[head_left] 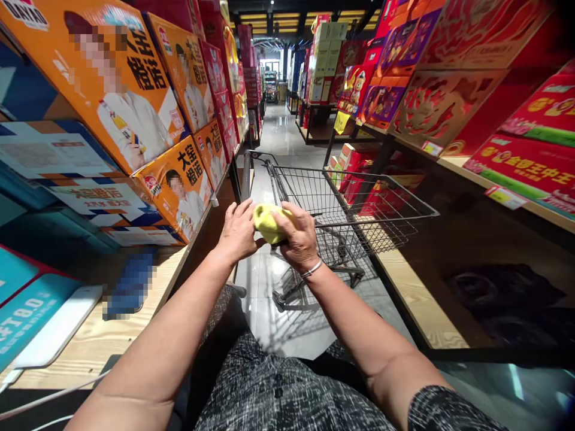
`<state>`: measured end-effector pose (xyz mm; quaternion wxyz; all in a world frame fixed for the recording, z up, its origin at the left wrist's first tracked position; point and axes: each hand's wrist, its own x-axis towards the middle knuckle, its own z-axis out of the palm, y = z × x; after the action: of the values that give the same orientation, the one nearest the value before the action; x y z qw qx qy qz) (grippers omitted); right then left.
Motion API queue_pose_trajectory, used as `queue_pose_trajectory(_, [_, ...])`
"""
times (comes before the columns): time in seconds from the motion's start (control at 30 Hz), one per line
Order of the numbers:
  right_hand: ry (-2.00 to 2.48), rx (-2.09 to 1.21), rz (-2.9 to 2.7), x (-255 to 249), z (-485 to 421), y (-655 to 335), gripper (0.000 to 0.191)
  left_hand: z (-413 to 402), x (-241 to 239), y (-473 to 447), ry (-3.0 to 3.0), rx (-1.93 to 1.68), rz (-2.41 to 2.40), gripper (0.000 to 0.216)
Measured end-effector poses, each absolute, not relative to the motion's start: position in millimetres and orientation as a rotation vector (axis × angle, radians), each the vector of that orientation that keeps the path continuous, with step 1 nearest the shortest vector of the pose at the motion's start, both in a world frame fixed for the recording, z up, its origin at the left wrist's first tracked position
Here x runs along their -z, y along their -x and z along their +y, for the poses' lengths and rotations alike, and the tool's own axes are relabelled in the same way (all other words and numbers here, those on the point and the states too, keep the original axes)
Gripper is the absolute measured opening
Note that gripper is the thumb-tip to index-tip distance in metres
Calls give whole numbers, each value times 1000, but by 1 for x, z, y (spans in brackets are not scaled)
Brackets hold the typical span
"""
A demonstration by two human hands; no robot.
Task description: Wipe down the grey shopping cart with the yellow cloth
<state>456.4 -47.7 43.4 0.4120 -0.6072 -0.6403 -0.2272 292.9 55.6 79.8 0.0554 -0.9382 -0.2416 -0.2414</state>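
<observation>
A yellow cloth (268, 224), bunched into a roll, is in front of me at the middle of the view. My right hand (300, 236) is closed around its right side, with a bracelet on the wrist. At the cloth's left edge is my left hand (238, 232), its fingers apart and bent a little and its thumb pointing under the roll. Whether the left palm touches the cloth is hard to tell. Just beyond both hands stands a black wire shopping cart (359, 224) on the aisle floor.
Orange drink cartons (179, 185) are stacked on the left shelf, near a white tablet-like device (58, 329) with cables. On the right, red gift boxes (530, 161) fill a wooden shelf. The tiled aisle (281, 126) runs ahead between stacked displays.
</observation>
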Motion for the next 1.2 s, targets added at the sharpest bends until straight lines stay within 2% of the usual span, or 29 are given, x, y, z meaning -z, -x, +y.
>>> queue_pose_trajectory(0.13, [1445,658,-1829,-26,-32,-460,41,67,-74,-290,2899,813,-684,55])
queue_pose_trajectory(0.33, [1594,752,-1748,32,-61,-526,33,73,-84,-288,2923,696,-698,55])
queue_pose_trajectory(0.47, [1886,593,-1556,52,-90,-564,45,66,-90,-290,2850,627,-793,49])
queue_pose_trajectory(0.63, [1912,468,-1334,24,-93,-552,60,45,-91,-308,2769,544,-812,54])
queue_pose_trajectory(0.8, [1730,367,-1499,-22,-65,-507,68,29,-81,-338,2829,539,-704,60])
queue_pose_trajectory(0.97, [1978,227,-1667,-35,-51,-516,54,40,-71,-341,2849,612,-688,50])
queue_pose_trajectory(1.13, [2308,256,-1586,-32,-80,-600,32,61,-71,-331,2895,673,-631,46])
queue_pose_trajectory(1.2, [2490,240,-1444,-32,-95,-637,31,65,-71,-330,2898,701,-641,45])
